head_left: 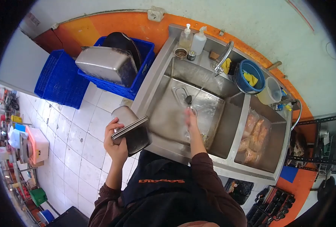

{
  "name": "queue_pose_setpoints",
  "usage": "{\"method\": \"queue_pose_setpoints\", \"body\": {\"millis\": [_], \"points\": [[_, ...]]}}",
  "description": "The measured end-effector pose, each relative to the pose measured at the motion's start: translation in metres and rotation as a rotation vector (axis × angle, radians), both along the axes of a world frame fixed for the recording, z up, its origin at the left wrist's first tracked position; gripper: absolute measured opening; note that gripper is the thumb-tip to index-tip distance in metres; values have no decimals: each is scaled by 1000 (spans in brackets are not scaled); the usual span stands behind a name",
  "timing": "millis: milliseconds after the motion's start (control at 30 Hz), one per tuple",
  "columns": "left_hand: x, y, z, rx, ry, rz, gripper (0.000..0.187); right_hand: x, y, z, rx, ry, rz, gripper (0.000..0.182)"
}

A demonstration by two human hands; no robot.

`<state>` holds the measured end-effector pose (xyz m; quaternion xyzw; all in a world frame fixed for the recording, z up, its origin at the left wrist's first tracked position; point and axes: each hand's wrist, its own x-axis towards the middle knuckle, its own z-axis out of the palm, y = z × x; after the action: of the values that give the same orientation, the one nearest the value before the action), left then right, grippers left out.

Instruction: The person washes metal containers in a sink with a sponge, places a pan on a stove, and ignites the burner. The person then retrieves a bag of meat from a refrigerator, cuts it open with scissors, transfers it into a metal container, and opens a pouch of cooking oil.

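Note:
My left hand (115,140) is closed around the rims of small metal pans (134,142), held together beside the sink's left edge. Over the left basin of the steel sink (171,149), my right hand (191,119) is closed on a spoon (189,100) with a dark-looking bowl. A thin stream of water from the faucet (224,56) reaches down to the spoon. Beneath it, a metal tray (164,121) lies in the basin, wet and shiny, with a wire-like loop near its far side. My right fingers are slightly blurred.
Bagged raw meat (257,134) lies in the right basin. Behind the basins stand a blue bucket (240,77) with a yellow cloth, a pale tub (270,91) and a white pump bottle (199,41). Blue crates (147,51), one holding a large pan (103,64), stand left of the sink.

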<state>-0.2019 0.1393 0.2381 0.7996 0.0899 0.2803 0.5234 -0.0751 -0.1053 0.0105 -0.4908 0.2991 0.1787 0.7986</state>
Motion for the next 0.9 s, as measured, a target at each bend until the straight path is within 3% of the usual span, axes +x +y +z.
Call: {"method": "queue_pose_setpoints", "body": {"millis": [133,167,233,300,533,600,633,700,800,867,900], "points": [[0,-3,0,-66,0,-7,34,-2,1,-20,-28,-117,-75,21],[1,-3,1,-66,1,-7,34,-5,1,-21,-404,-306,51,21],[1,-4,1,-79,20,9,34,-8,2,-23,-781,-489,181,20],[1,-1,-4,-55,14,-4,34,-7,4,-26,-474,-277,-38,18],[6,-3,-5,-37,23,1,33,-5,-7,-15,-448,-222,-79,16],[12,-7,-5,-46,11,5,33,-3,-10,-26,-741,-403,23,14],[17,-10,-6,-55,-2,11,32,-2,-16,-30,-742,-403,23,14],[34,-17,-12,-9,-27,7,32,-2,-27,-23,-1503,-360,341,21],[61,-30,-25,168,-114,-91,27,-13,-51,16,-1661,-273,346,29],[72,-39,-37,441,-156,-134,15,-23,-70,25,-1731,-325,309,26],[78,-42,-43,434,-154,-141,15,-32,-83,25,-1795,-375,278,23]]}}
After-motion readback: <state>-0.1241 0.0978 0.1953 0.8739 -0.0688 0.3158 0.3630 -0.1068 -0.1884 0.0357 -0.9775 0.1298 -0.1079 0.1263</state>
